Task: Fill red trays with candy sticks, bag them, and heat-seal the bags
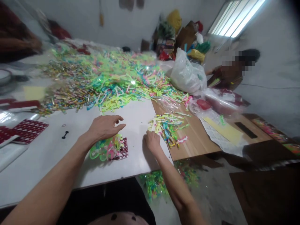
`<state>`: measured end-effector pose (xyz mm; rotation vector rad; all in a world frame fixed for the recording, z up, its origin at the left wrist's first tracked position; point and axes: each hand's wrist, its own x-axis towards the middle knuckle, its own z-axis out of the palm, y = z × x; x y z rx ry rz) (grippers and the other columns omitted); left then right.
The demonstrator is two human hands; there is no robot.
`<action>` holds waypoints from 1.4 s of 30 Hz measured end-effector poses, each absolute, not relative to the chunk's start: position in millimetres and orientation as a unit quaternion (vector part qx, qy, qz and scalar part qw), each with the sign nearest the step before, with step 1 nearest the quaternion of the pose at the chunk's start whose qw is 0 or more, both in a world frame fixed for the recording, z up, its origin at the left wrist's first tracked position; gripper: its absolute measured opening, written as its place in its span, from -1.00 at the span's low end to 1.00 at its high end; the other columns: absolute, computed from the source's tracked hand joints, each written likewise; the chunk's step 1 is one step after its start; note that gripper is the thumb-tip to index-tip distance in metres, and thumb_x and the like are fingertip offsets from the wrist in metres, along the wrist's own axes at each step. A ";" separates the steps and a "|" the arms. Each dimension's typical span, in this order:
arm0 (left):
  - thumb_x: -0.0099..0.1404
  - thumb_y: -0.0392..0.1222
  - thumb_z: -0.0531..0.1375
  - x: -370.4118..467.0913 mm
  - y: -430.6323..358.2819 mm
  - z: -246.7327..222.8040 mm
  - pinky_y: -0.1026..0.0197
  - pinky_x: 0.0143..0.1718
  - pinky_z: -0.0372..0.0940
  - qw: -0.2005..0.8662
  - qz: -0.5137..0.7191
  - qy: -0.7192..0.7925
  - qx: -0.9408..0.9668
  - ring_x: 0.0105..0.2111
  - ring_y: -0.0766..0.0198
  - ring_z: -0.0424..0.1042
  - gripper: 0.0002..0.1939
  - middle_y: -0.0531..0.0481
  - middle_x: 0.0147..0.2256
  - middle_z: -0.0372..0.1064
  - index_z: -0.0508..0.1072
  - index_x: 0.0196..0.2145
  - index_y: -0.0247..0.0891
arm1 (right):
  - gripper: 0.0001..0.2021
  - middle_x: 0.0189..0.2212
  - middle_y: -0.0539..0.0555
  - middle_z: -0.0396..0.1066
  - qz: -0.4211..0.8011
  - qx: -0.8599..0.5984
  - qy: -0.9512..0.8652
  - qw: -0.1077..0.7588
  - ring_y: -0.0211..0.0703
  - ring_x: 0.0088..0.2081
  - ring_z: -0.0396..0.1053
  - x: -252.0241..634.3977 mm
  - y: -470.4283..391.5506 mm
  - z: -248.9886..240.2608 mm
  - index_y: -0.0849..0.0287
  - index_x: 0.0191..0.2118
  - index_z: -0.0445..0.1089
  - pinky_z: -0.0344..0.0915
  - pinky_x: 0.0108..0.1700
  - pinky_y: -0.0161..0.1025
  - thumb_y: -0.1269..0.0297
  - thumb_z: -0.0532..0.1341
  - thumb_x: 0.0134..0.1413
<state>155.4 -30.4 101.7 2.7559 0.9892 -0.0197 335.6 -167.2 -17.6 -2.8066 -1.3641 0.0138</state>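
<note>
My left hand [106, 126] hovers over the white tabletop [137, 122], thumb and fingers apart and nothing between them. Just below it lie a clump of green and pink plastic pieces [105, 150] and a dark red patterned card [124, 148]. My right hand [152, 140] is closed at the left edge of a small pile of colourful strips and sticks [170, 126]. Its fingertips touch the pale ends of the strips; what they pinch is too small to make out. That pile lies partly on brown cardboard [194, 140].
A large heap of colourful strips [122, 75] covers the back of the table. Red patterned cards [30, 131] and a small black piece [65, 135] lie at left. White plastic bags [187, 75] stand back right. One person [227, 73] is at right, another's arms [21, 43] at far left.
</note>
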 end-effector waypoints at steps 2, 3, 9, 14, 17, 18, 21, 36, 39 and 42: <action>0.23 0.22 -0.08 155.6 -30.5 100.0 0.06 -0.11 0.25 0.103 0.005 0.344 0.933 -0.07 0.02 0.42 -0.42 0.02 -0.08 0.48 0.37 0.06 -0.08 | -0.77 -0.26 0.18 0.45 0.031 -0.886 -0.457 0.074 -0.07 -0.22 0.43 319.8 -181.4 -22.2 0.19 -0.14 0.37 0.24 -0.26 -0.26 0.46 0.03 0.16; 0.23 0.22 -0.08 155.8 -30.7 99.3 0.06 -0.11 0.25 0.101 0.012 0.346 0.933 -0.07 0.03 0.42 -0.43 0.03 -0.09 0.48 0.37 0.06 -0.07 | -0.78 -0.29 0.14 0.45 0.058 -0.875 -0.462 0.130 -0.10 -0.27 0.42 313.8 -188.1 -22.5 0.17 -0.12 0.35 0.24 -0.28 -0.27 0.43 0.05 0.15; 0.25 0.19 -0.05 156.7 -31.4 98.6 0.11 -0.09 0.24 0.110 0.020 0.346 0.932 -0.08 0.09 0.42 -0.47 0.08 -0.10 0.49 0.38 0.04 -0.07 | -0.62 -0.38 0.01 0.44 0.218 -0.726 -0.433 0.488 -0.20 -0.41 0.38 277.8 -198.0 -39.1 0.18 0.00 0.25 0.29 -0.34 -0.31 0.20 0.19 0.05; 0.26 0.18 -0.04 154.9 -31.2 99.4 0.09 -0.07 0.23 0.111 0.029 0.340 0.933 -0.09 0.10 0.42 -0.49 0.09 -0.10 0.48 0.38 0.03 -0.07 | -0.79 -0.44 0.04 0.45 0.238 -0.727 -0.425 0.483 -0.15 -0.39 0.40 248.3 -185.4 -75.7 0.19 -0.23 0.39 0.31 -0.30 -0.27 0.19 0.13 0.09; 0.26 0.18 -0.04 154.7 -31.3 99.6 0.09 -0.07 0.23 0.113 0.032 0.343 0.932 -0.08 0.10 0.42 -0.49 0.09 -0.10 0.48 0.38 0.04 -0.07 | -0.78 -0.34 0.10 0.48 0.199 -0.757 -0.464 0.415 -0.11 -0.27 0.43 247.0 -179.0 -73.6 0.21 -0.18 0.40 0.31 -0.19 -0.25 0.22 0.11 0.15; 0.26 0.17 -0.04 154.8 -31.5 99.5 0.09 -0.07 0.23 0.113 0.029 0.345 0.931 -0.09 0.10 0.42 -0.49 0.09 -0.10 0.48 0.38 0.04 -0.08 | -0.79 -0.30 0.14 0.49 0.183 -0.771 -0.489 0.365 -0.09 -0.22 0.43 246.8 -176.9 -68.3 0.22 -0.18 0.40 0.30 -0.15 -0.24 0.24 0.11 0.17; 0.27 0.17 -0.05 155.6 -32.1 98.8 0.08 -0.06 0.23 0.109 0.020 0.340 0.934 -0.09 0.08 0.42 -0.48 0.08 -0.11 0.49 0.38 0.05 -0.08 | -0.78 -0.25 0.21 0.47 0.161 -0.814 -0.522 0.195 -0.02 -0.17 0.42 238.9 -169.5 -46.5 0.25 -0.15 0.39 0.29 -0.13 -0.20 0.29 0.06 0.21; 0.25 0.20 -0.07 153.7 -28.7 101.1 0.09 -0.09 0.24 0.115 0.016 0.344 0.932 -0.06 0.04 0.41 -0.45 0.07 -0.07 0.47 0.37 0.06 -0.08 | -0.64 -0.20 0.26 0.48 0.074 -0.907 -0.402 0.103 -0.01 -0.15 0.43 339.9 -171.9 -1.8 0.32 0.06 0.24 0.25 -0.19 -0.23 0.25 0.10 0.22; 0.25 0.18 -0.06 152.9 -29.9 100.9 0.06 -0.09 0.24 0.120 0.020 0.343 0.931 -0.07 0.03 0.41 -0.45 0.06 -0.09 0.48 0.37 0.06 -0.09 | -0.59 -0.20 0.35 0.46 0.019 -0.940 -0.337 0.051 0.07 -0.14 0.43 354.5 -171.3 -9.5 0.41 0.14 0.14 0.24 -0.19 -0.18 0.36 0.07 0.21; 0.25 0.18 -0.06 152.5 -32.0 101.0 0.04 -0.09 0.24 0.121 0.021 0.342 0.932 -0.07 0.02 0.40 -0.46 0.05 -0.09 0.48 0.38 0.05 -0.10 | -0.52 -0.28 0.26 0.48 0.064 -0.927 -0.357 0.100 0.04 -0.20 0.44 338.0 -178.6 -26.2 0.37 0.20 0.07 0.25 -0.20 -0.18 0.41 0.06 0.16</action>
